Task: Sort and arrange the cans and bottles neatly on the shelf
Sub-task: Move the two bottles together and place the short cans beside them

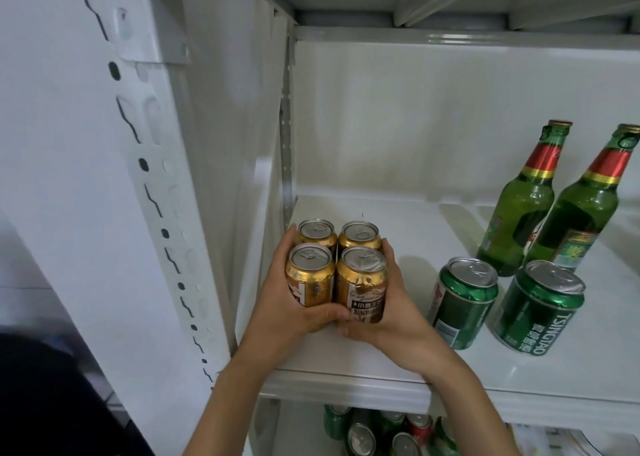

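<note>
Both forearms reach forward and upward, bare, converging at the wrists. The left hand and right hand cup inward facing each other, fingers curled, thumbs meeting below.

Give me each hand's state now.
Left hand: closed around the gold cans, left side.
Right hand: closed around the same cans, right side.
</note>
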The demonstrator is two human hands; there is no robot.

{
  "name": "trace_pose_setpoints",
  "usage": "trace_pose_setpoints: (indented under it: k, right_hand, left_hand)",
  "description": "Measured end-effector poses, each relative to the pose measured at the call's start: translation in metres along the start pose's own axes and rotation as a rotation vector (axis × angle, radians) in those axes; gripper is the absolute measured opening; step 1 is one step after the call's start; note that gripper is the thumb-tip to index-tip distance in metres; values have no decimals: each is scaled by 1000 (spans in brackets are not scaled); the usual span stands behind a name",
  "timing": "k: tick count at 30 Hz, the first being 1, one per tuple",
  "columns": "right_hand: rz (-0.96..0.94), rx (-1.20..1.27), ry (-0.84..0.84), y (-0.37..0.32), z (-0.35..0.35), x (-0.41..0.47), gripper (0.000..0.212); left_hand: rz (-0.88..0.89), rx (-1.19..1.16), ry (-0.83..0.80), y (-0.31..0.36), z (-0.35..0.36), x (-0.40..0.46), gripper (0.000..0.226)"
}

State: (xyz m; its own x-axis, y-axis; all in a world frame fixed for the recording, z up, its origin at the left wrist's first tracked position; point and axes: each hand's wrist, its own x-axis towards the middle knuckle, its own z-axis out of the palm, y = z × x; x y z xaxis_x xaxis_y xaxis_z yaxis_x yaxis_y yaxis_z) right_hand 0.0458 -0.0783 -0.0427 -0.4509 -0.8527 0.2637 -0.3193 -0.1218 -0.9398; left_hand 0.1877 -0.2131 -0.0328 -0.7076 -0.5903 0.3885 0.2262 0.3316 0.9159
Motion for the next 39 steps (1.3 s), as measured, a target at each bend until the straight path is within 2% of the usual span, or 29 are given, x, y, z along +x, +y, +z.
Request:
trace_pose_setpoints:
  k: [5,9,13,15,16,17,19,20,21,22,24,25,26,27,28,30,32,33,35,39]
  right_hand:
    - [-28,-48,13,0,-1,6,136]
    - [-38,-63,52,-4,4,2,129]
    - [55,-100,107,-21,12,-12,139]
    - [122,-83,107,-37,13,-36,137]
    - [133,-151,91,-48,11,-55,133]
    - [118,-244,64,-58,5,-76,126]
    - [2,-253,27,-77,-15,-116,96]
    - [-61,-212,61,-87,-27,-134,71]
    - [-101,-179,172,-94,-40,-147,50]
    - [-137,-163,336,-94,-56,-156,40]
    - [-188,-174,674,-83,-93,-164,42]
    - [-183,-164,800,-74,-112,-165,36]
    - [-159,-168,850,-65,-129,-163,31]
    - [-105,-196,841,-57,-142,-158,35]
    - [-34,-233,779,-49,-152,-153,50]
    - [100,-271,565,-36,-167,-141,92]
    - [143,-279,329,-26,-178,-131,121]
    - [138,-275,229,-21,-183,-127,127]
    - [130,-282,134,-18,-193,-120,128]
    - [123,-302,131,-16,-201,-115,114]
  left_hand:
    - [60,35,11,3,0,5,119]
    - [36,55,25,7,2,1,111]
    - [-10,85,73,16,4,-7,126]
    - [-1,263,169,25,9,-20,128]
    - [60,378,228,27,11,-30,121]
    - [192,466,273,29,13,-41,108]
    - [488,531,292,28,22,-59,90]
    - [565,508,271,27,29,-68,85]
    - [595,467,235,25,38,-73,80]
    - [601,425,195,27,49,-76,73]
    - [564,395,134,34,75,-76,60]
    - [534,385,109,37,89,-75,58]
    - [484,379,73,39,102,-71,61]
    - [412,364,22,42,115,-64,67]
    - [333,335,-35,43,127,-56,76]
    - [195,279,-130,44,148,-40,96]
    - [110,304,-177,40,161,-28,112]
    - [95,337,-194,37,163,-24,116]
    - [99,405,-199,33,162,-16,115]
    - [37,421,-242,28,152,-5,106]
